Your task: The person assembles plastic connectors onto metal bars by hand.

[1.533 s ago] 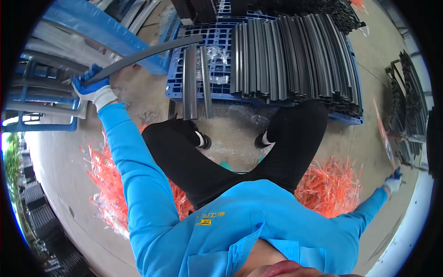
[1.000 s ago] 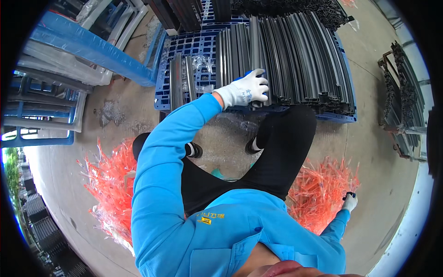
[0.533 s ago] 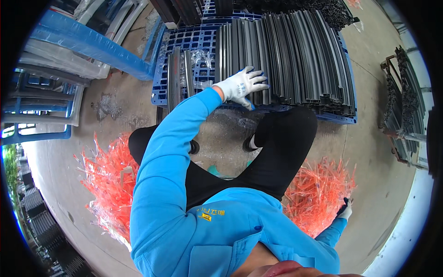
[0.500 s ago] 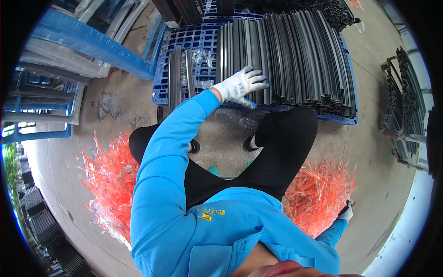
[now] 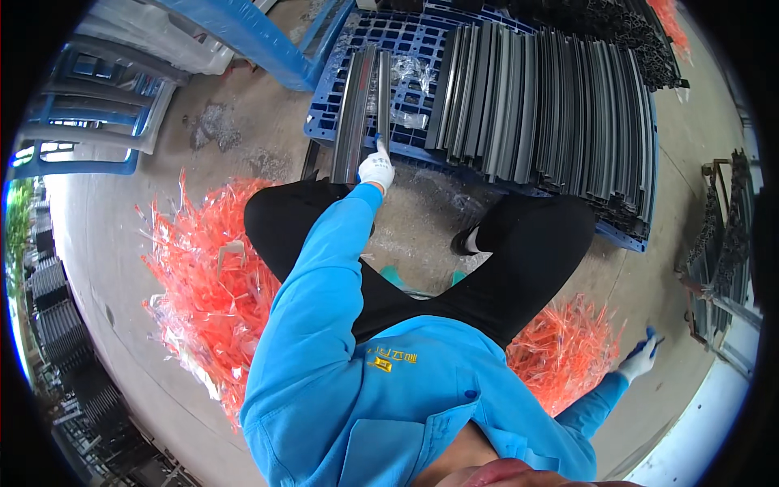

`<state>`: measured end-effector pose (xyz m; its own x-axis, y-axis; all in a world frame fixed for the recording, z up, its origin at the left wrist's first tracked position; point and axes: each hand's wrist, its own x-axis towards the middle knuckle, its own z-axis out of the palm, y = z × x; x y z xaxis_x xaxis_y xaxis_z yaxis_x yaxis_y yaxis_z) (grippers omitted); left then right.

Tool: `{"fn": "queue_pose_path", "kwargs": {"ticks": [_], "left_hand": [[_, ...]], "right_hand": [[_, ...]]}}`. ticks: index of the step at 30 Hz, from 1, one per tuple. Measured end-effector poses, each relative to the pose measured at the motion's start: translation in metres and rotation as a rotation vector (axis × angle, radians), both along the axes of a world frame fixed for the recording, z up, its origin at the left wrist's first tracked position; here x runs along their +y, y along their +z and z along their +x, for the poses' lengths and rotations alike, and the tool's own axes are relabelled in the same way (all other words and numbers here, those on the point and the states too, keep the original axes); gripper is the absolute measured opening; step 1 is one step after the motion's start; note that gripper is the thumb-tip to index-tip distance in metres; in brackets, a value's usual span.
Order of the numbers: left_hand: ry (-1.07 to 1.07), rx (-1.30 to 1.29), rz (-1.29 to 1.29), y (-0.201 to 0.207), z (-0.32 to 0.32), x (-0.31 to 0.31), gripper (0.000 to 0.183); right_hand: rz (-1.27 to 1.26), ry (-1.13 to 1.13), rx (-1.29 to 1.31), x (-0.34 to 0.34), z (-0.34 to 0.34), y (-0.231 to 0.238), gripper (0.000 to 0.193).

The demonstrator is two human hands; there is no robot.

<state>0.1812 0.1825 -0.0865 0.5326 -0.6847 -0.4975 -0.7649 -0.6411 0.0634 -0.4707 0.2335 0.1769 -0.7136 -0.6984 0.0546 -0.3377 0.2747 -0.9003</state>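
My left hand, in a white glove with blue fingertips, is at the near end of a thin grey profile strip. One finger lies stretched out along the strip's end; the other fingers are mostly hidden. Just left of it lie a few more grey profile strips. All rest on a blue plastic pallet, whose right part bears a long row of dark profile strips. My right hand, gloved alike, is held out at the lower right with fingers apart and nothing in them.
Heaps of orange plastic film lie beside me at left and right. A blue rack with wrapped frames stands at upper left. Another rack holding dark profiles is at far right. Clear film lies on the pallet.
My left hand has moved left from the long row to the small strips. My right hand has swung outward from the orange heap and its fingers have spread. The view has shifted.
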Motion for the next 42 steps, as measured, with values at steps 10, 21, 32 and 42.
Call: {"fn": "queue_pose_path", "kwargs": {"ticks": [10, 21, 32, 42], "left_hand": [[0.795, 1.074, -0.471, 0.046, 0.041, -0.025, 0.05], [0.583, 1.942, -0.7, 0.207, 0.067, 0.042, 0.04], [0.652, 1.572, -0.99, 0.186, 0.067, 0.052, 0.032], [0.177, 0.624, -1.253, 0.175, 0.05, 0.055, 0.025]], "right_hand": [[-0.188, 0.595, -0.176, -0.094, 0.222, 0.034, 0.029], [0.052, 1.081, -0.627, -0.068, 0.38, -0.03, 0.027], [0.031, 1.311, -0.663, -0.04, 0.464, -0.01, 0.036], [-0.296, 1.434, -0.551, -0.023, 0.558, -0.04, 0.034]]}}
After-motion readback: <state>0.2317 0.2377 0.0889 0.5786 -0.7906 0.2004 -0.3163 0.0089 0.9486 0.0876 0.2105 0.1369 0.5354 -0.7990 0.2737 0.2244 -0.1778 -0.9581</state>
